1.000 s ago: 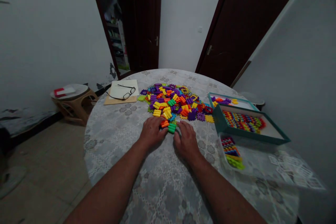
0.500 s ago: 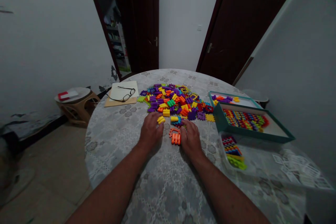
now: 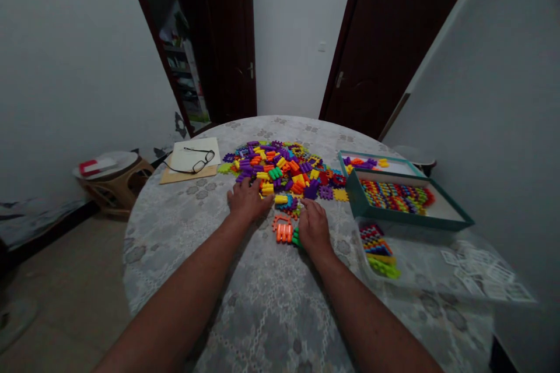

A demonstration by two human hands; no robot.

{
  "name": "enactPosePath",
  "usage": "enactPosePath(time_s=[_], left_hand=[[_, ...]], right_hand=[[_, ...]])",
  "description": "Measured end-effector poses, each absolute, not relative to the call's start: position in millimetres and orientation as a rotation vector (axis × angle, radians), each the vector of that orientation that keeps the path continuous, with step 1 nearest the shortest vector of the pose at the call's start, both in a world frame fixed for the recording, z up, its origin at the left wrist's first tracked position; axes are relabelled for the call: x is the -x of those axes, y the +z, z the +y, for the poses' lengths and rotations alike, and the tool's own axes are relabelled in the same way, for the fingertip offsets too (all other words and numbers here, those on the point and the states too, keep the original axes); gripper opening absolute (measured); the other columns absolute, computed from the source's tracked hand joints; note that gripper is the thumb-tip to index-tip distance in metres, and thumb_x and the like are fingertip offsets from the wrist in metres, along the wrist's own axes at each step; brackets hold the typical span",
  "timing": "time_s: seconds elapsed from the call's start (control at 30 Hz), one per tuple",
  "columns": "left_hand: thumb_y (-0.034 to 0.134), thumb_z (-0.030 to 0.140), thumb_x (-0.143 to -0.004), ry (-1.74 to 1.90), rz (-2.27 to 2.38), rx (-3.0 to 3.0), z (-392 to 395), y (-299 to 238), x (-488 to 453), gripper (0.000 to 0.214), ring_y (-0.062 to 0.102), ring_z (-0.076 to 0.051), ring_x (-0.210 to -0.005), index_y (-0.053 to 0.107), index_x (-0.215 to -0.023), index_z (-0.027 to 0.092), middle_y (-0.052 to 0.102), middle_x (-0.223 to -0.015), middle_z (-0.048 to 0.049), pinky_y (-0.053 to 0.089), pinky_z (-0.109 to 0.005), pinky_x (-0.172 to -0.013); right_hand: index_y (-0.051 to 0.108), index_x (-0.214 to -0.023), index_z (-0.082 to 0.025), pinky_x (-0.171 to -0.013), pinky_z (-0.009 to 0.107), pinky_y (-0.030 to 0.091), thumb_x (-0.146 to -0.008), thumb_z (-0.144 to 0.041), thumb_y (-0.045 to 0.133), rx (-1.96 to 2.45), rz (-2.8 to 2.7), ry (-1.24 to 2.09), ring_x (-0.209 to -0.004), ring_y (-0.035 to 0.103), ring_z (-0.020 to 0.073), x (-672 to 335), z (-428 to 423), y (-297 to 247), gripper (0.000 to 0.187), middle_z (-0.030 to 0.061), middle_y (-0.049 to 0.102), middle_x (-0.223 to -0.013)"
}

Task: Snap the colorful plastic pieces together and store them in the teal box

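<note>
My left hand [image 3: 248,203] lies at the near-left edge of a pile of colourful plastic interlocking blocks [image 3: 280,168], fingers spread over it and thumb apart. A yellow block [image 3: 266,189] sits just beyond the thumb. My right hand [image 3: 314,226] rests on the table with index finger and thumb apart, close to a blue toothed block [image 3: 289,204] with a yellow block [image 3: 280,200] beside it. Left of the right hand lie an orange ribbed block [image 3: 284,233] and an orange open-frame block [image 3: 282,220]. A green block [image 3: 296,238] shows partly beside the right palm.
Eyeglasses [image 3: 199,163] lie on papers [image 3: 179,154] at the left. On the right stand a teal-edged box [image 3: 455,210] of colourful rows, its lid [image 3: 406,168] holding blocks, and a clear tray [image 3: 365,262]. White cards [image 3: 490,274] are scattered at the far right.
My left hand has reached forward onto the pile, and the yellow block at its fingertips no longer shows there. A green block now shows beside my right hand. The view has shifted right.
</note>
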State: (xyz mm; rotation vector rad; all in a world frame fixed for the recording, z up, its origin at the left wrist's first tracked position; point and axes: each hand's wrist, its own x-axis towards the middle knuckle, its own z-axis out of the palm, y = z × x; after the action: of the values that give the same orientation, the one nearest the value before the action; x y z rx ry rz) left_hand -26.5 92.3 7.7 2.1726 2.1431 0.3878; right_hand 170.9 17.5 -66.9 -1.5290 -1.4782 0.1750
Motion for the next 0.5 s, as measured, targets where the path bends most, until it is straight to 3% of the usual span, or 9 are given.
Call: enactPosePath(time_s=[0.13, 0.27, 0.5], left_hand=[[0.064, 0.07, -0.098, 0.379, 2.071, -2.261, 89, 7, 22, 0.067, 0.058, -0.045, -0.139, 0.069, -0.15, 0.028, 0.068, -0.153, -0.0157, 0.046, -0.061, -0.114], [0.067, 0.067, -0.098, 0.389, 1.983, -2.365, 72, 1, 22, 0.065, 0.061, -0.043, -0.136, 0.069, -0.15, 0.027, 0.07, -0.152, -0.0135, 0.047, -0.057, -0.112], [0.072, 0.035, -0.099, 0.443, 1.694, -2.466, 37, -2, 21, 0.04, 0.065, -0.037, -0.132, 0.074, -0.137, 0.024, 0.077, -0.139, -0.0135, 0.05, -0.051, -0.114]], right_hand=[[0.076, -0.13, -0.018, -0.12, 0.047, 0.045, -0.106, -0.025, 0.041, 1.583, -1.48, 0.205, -0.131, 0.066, 0.0299, -166, 15, -63, 0.043, 0.0147, 0.077, -0.135], [0.076, -0.13, -0.019, -0.117, 0.044, 0.045, -0.107, -0.024, 0.042, 1.635, -1.509, 0.25, -0.129, 0.068, 0.0295, -165, 12, -57, 0.042, 0.0126, 0.079, -0.135], [0.079, -0.12, -0.021, -0.11, 0.043, 0.048, -0.102, -0.019, 0.05, 1.668, -1.553, 0.248, -0.119, 0.071, 0.0298, -167, 11, -56, 0.034, 0.0115, 0.081, -0.12]])
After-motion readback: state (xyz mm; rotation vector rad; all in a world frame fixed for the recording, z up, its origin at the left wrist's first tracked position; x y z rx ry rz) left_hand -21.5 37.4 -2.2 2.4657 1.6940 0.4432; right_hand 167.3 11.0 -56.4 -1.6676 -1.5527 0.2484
